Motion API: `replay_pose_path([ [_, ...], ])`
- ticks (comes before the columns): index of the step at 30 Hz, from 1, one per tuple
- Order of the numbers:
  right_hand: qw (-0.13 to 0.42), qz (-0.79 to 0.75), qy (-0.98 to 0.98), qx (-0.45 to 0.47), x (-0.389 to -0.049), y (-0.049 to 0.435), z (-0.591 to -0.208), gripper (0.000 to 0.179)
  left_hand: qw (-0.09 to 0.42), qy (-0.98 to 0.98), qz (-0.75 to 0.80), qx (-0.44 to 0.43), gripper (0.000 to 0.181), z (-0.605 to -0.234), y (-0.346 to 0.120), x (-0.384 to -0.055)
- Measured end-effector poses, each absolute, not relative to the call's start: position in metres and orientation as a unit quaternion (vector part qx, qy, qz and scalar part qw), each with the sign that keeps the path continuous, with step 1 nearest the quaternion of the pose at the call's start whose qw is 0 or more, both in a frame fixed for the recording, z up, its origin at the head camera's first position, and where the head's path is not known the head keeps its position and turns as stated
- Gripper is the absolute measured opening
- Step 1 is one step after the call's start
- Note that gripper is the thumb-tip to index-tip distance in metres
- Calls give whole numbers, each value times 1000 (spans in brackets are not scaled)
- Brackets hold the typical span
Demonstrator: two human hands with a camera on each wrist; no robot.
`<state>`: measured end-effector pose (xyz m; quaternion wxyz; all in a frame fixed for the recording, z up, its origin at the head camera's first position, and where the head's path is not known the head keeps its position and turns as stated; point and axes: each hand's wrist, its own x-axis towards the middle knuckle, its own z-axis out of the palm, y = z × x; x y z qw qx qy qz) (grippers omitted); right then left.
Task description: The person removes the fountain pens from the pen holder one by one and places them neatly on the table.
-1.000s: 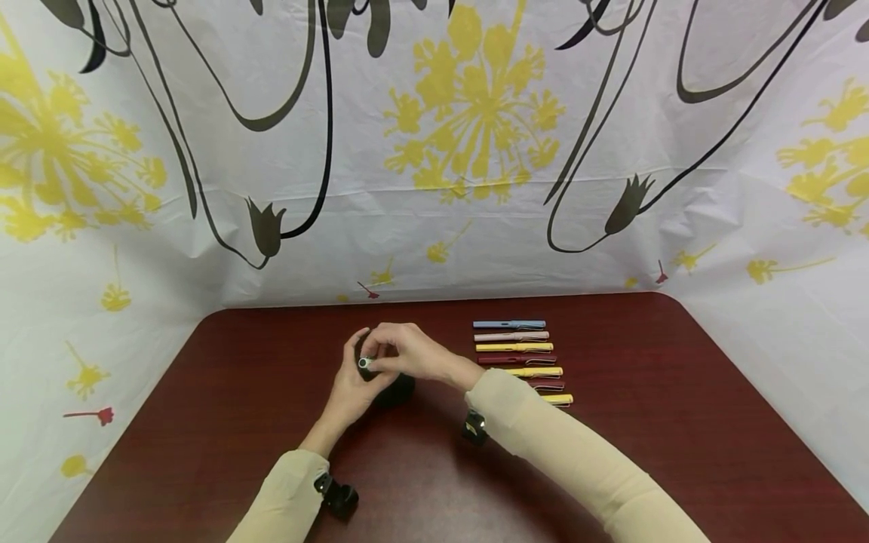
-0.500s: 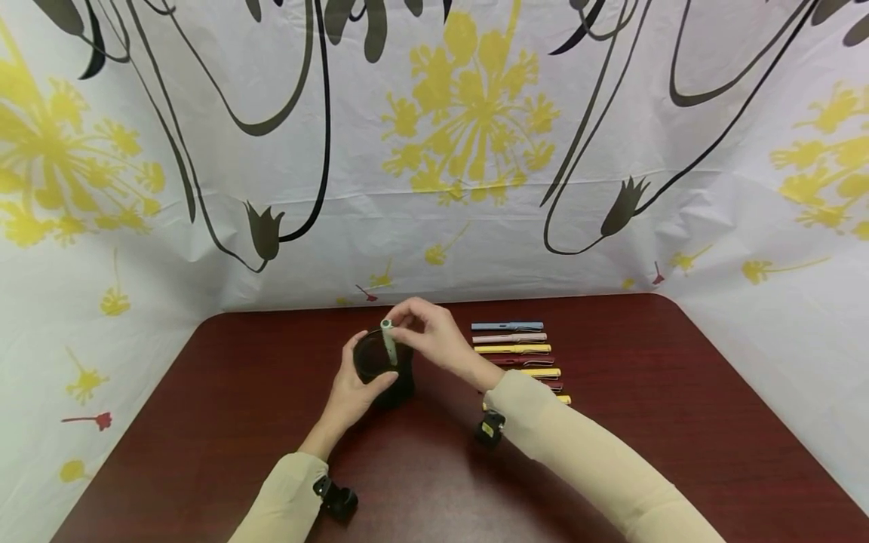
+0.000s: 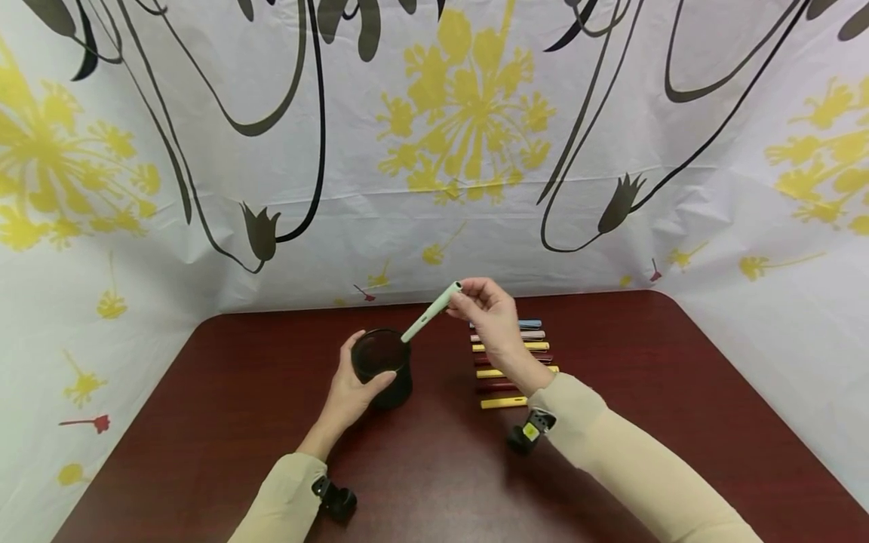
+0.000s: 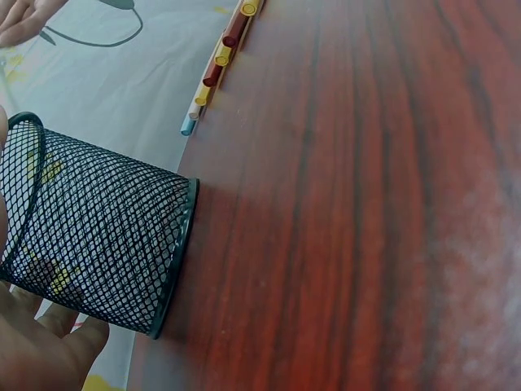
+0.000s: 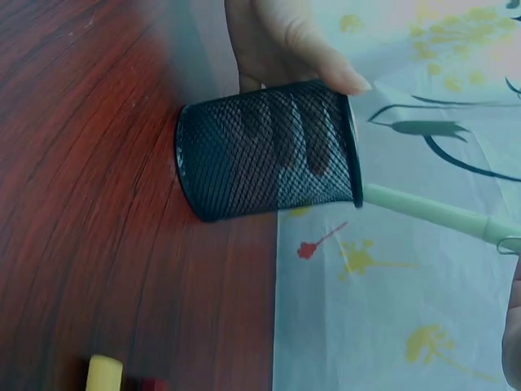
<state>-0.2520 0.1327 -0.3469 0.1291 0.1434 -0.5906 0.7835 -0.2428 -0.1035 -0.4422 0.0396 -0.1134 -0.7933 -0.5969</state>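
Note:
A black mesh pen cup [image 3: 394, 381] stands upright on the table, and my left hand [image 3: 349, 388] grips it round its left side, thumb at the near rim. In the right wrist view the fingers of that hand show through the mesh of the cup [image 5: 264, 151]. My right hand [image 3: 492, 317] pinches a pale green pen [image 3: 431, 313] by its upper end. The pen slants down to the left, its lower end just beside the cup's right rim. The right wrist view has the pen [image 5: 431, 210] outside the cup's mouth.
Several pens lie in a column to the right of the cup, partly behind my right forearm: a blue pen [image 3: 531, 323], yellow ones such as the nearest pen [image 3: 504, 403], a pinkish one and dark red ones. A patterned cloth [image 3: 434, 151] hangs behind the table [image 3: 421, 475].
My right hand has drawn the pale green pen up out of the cup and moved right, tilting it. The left hand keeps its hold on the cup.

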Motion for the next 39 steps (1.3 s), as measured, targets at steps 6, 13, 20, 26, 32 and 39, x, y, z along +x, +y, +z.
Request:
replay_pose_path([
  [6,157,786,-583,130,-242,157,-348,14,41,-795,-594,-118,84,-442,-104,-245],
  [13,166,795,-576,91,-224,186,-356,11,40,-795,-594,-117,84,-440,-103,-248],
  [20,144,789,-595,50,-203,216,-378,11,35,-796,-594,-112,84,-441,-101,-246],
  [26,132,783,-606,46,-188,235,-396,18,35,-795,-595,-115,84,-443,-101,-246],
  [32,125,780,-612,39,-176,247,-406,18,26,-794,-596,-114,83,-434,-100,-241],
  [39,100,784,-612,27,-167,255,-414,16,32,-806,-582,-106,84,-442,-104,-247],
])
